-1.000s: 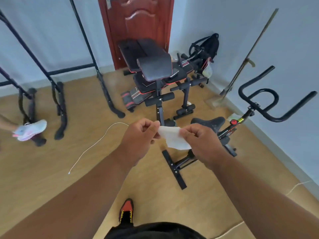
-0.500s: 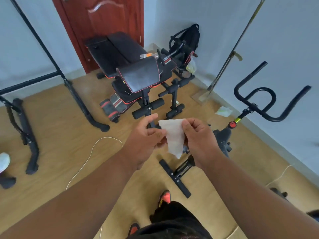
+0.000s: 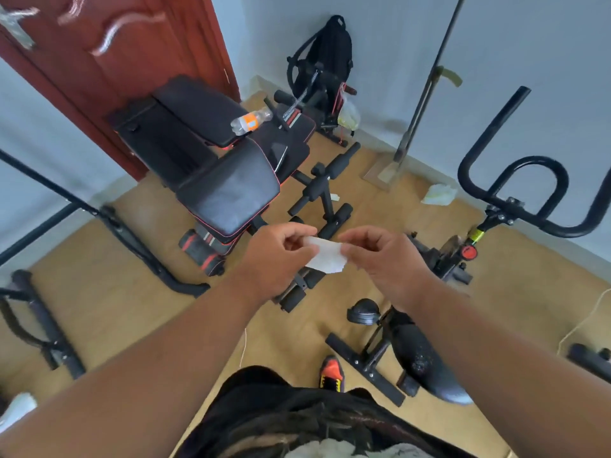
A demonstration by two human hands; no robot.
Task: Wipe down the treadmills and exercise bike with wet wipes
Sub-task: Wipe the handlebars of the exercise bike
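Left hand (image 3: 276, 259): pinched wet wipe (image 3: 325, 257) | Right hand (image 3: 385, 259): pinched opposite edge | Position: above weight bench (image 3: 228, 190), beside exercise bike (image 3: 463, 256)

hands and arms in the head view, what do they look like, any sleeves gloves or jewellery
Both arms are bare from the bottom edge of the view to the wrists, with no sleeve showing. The left hand and the right hand wear no gloves. No watch, band or ring shows on either wrist or on the fingers in view. Nothing is marked or taped on them.
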